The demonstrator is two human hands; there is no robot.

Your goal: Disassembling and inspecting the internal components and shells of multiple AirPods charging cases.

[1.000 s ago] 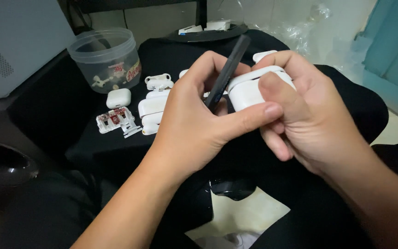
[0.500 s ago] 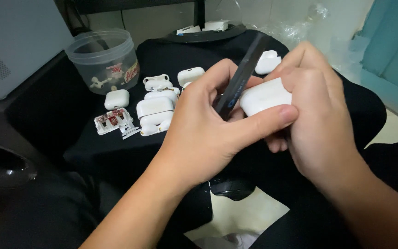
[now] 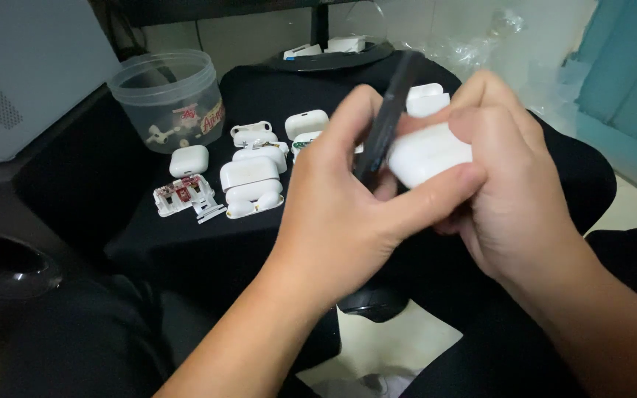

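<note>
Since a second ago both hands have lifted slightly: the right hand (image 3: 514,188) clasps the white earbud case (image 3: 427,153) above the bench (image 3: 259,96), while the left hand's (image 3: 348,214) fingers pinch a dark flat tool (image 3: 388,118) (blurred) against its seam.

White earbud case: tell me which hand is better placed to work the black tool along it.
Left. The left hand already pinches the black tool against the white earbud case, which the right hand grips.
</note>
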